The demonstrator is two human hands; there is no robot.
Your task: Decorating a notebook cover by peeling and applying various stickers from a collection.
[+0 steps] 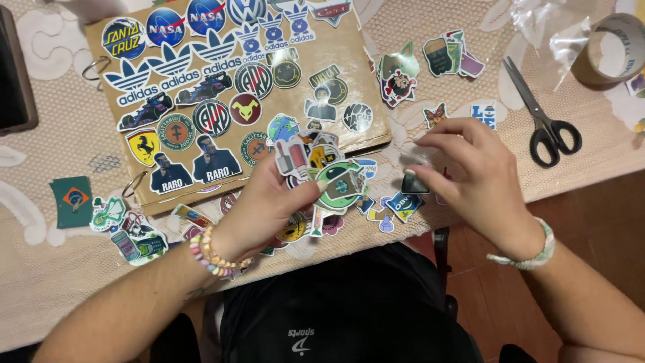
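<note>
My left hand (269, 202) gripped a sticker fan (322, 176); my right hand (470, 175) pinched one dark sticker (415, 183), best drawn out slowly.

Black-handled scissors (545, 114) on cream lace tablecloth (40, 262)

Both forearms reach in from below. The left hand (269, 202), a bead bracelet on its wrist, is palm up with fingers curled closed. The right hand (470, 171), wristband on, pinches with fingertips (411, 172) bent down.
</note>
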